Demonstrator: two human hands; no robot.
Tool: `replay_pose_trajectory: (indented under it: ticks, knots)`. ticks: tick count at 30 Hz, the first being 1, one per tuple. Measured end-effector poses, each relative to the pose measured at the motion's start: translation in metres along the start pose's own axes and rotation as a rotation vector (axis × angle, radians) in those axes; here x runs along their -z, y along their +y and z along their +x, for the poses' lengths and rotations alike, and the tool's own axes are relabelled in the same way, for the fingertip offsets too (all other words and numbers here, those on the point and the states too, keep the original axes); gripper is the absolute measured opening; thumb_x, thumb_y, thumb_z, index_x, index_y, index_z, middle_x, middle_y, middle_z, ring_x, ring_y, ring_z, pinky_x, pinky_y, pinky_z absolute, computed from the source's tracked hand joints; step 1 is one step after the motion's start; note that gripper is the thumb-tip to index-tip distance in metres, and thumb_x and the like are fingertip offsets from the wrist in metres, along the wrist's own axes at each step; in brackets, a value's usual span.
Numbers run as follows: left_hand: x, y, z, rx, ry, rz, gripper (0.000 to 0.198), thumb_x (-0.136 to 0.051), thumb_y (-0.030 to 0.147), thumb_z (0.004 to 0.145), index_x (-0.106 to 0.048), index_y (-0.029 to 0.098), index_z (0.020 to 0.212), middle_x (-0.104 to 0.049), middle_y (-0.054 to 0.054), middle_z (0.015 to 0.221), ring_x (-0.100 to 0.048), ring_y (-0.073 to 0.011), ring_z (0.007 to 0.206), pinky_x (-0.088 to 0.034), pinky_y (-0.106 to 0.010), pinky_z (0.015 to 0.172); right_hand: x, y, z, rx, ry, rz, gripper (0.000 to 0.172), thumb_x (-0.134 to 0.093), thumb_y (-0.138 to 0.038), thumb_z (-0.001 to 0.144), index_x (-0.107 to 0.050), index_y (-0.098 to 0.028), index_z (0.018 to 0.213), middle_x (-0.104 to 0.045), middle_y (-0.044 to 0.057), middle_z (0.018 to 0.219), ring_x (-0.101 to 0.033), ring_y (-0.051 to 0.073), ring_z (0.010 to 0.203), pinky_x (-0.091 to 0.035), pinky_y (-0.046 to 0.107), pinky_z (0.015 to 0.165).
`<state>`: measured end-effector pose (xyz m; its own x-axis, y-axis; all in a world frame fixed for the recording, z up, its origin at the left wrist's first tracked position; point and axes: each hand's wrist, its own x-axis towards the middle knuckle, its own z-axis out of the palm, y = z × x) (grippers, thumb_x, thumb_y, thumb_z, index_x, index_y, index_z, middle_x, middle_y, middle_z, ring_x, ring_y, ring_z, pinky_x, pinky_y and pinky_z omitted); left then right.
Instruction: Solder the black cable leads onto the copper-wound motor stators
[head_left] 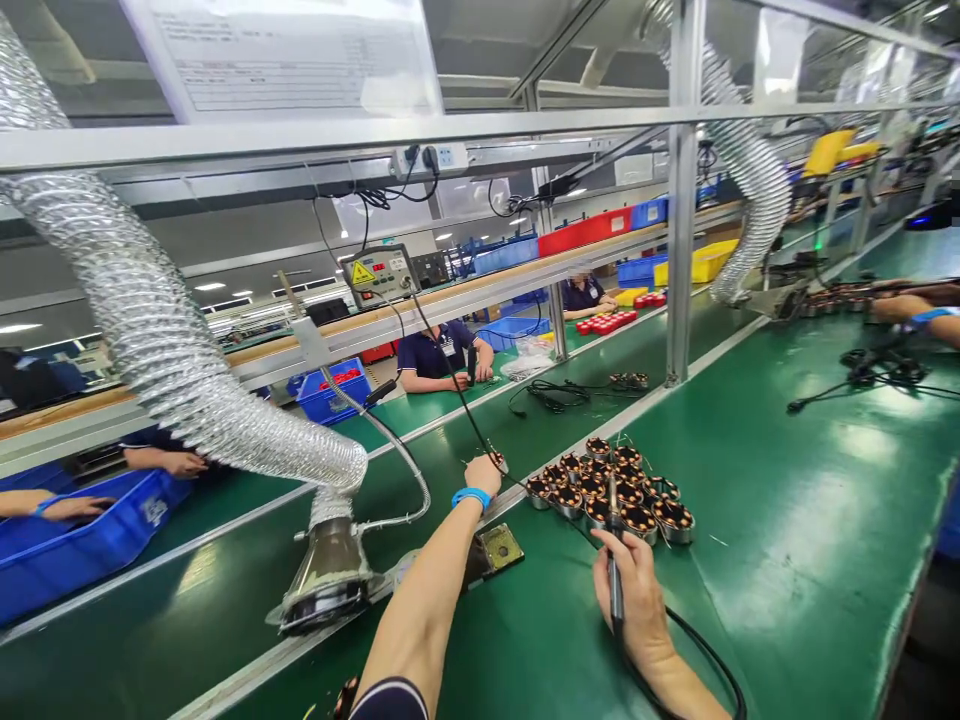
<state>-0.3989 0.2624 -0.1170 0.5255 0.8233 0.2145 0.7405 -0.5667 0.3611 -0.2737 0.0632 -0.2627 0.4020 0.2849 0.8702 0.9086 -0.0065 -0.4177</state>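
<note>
Soldering iron (616, 592) sits grasped in your right hand (639, 592), tip indistinct against copper-wound coils (631, 494); your left hand's (481, 476) fingers are hidden, grip undeterminable.

green bench top (810, 500), copper-wound cores (596, 486) clustered near a metal strip (720, 353), square sponge holder (502, 548) near the cores, black cables (559, 397) I can make out beyond the strip, tangled cords (877, 372) on my feed's right side
</note>
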Motion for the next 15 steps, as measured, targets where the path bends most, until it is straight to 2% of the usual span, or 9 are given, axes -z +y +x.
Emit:
replay_pose_trajectory:
  ticks: [4, 7, 11, 13, 15]
  knots:
    - [0.024, 0.01, -0.03, -0.01, -0.038, 0.043, 0.025, -0.06, 0.018, 0.098, -0.08, 0.014, 0.113, -0.081, -0.016, 0.105, -0.073, -0.0224, 0.094, -0.044, -0.027, 0.075, -0.002, 0.002, 0.001, -0.028, -0.009, 0.007, 0.027, -0.053, -0.024, 0.094, -0.068, -0.028, 0.116, -0.055, 0.009, 0.108, -0.069, 0.024, 0.08, -0.063, 0.038, 0.066]
    - [0.039, 0.014, -0.063, -0.019, -0.085, 0.069, 0.023, -0.068, 0.021, 0.095, -0.08, 0.015, 0.113, -0.08, -0.019, 0.109, -0.073, -0.0253, 0.101, -0.046, -0.028, 0.079, -0.005, 0.001, 0.002, -0.046, -0.01, 0.01, 0.028, -0.055, -0.024, 0.093, -0.069, -0.026, 0.116, -0.054, 0.009, 0.109, -0.068, 0.024, 0.082, -0.062, 0.038, 0.069]
    - [0.05, 0.02, -0.126, -0.06, -0.158, 0.084, 0.02, -0.067, 0.027, 0.095, -0.081, 0.018, 0.105, -0.082, -0.015, 0.101, -0.075, -0.0262, 0.095, -0.05, -0.03, 0.081, -0.008, -0.001, 0.002, -0.035, 0.015, -0.026, 0.028, -0.054, -0.025, 0.092, -0.07, -0.023, 0.114, -0.054, 0.009, 0.109, -0.066, 0.022, 0.083, -0.06, 0.035, 0.069]
    - [0.051, 0.022, -0.16, -0.092, -0.201, 0.089, 0.018, -0.067, 0.028, 0.095, -0.081, 0.02, 0.104, -0.082, -0.012, 0.099, -0.076, -0.0267, 0.094, -0.053, -0.031, 0.082, -0.009, -0.002, 0.003, -0.023, 0.027, -0.054, 0.028, -0.053, -0.024, 0.092, -0.07, -0.021, 0.114, -0.054, 0.01, 0.108, -0.065, 0.022, 0.083, -0.058, 0.033, 0.069]
    - [0.047, 0.024, -0.191, -0.1, -0.251, 0.112, 0.02, -0.067, 0.029, 0.095, -0.08, 0.019, 0.106, -0.081, -0.015, 0.103, -0.076, -0.0307, 0.099, -0.055, -0.035, 0.085, -0.009, 0.0, 0.005, -0.011, 0.03, -0.075, 0.028, -0.054, -0.023, 0.091, -0.07, -0.021, 0.114, -0.054, 0.01, 0.108, -0.064, 0.021, 0.083, -0.057, 0.033, 0.068]
